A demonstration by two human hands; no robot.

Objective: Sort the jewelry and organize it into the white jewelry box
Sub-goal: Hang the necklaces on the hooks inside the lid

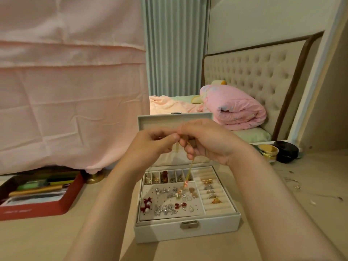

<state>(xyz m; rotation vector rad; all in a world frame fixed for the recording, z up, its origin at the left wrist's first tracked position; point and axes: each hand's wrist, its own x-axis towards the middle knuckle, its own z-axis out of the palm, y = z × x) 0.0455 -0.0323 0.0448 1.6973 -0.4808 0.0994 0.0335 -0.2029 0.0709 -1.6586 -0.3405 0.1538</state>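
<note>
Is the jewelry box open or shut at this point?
Open. The box has its lid standing upright at the back, and the tray of jewelry inside lies exposed.

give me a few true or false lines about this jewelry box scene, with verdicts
1. The white jewelry box has its lid shut. False: the lid stands open behind the hands.
2. The left hand and the right hand both pinch a gold chain above the box. True.
3. The chain's lower end hangs over the box's tray. True.
4. The red box lies to the right of the jewelry box. False: it lies to the left.
5. The ring rolls are all bare. False: several hold small pieces.
</note>
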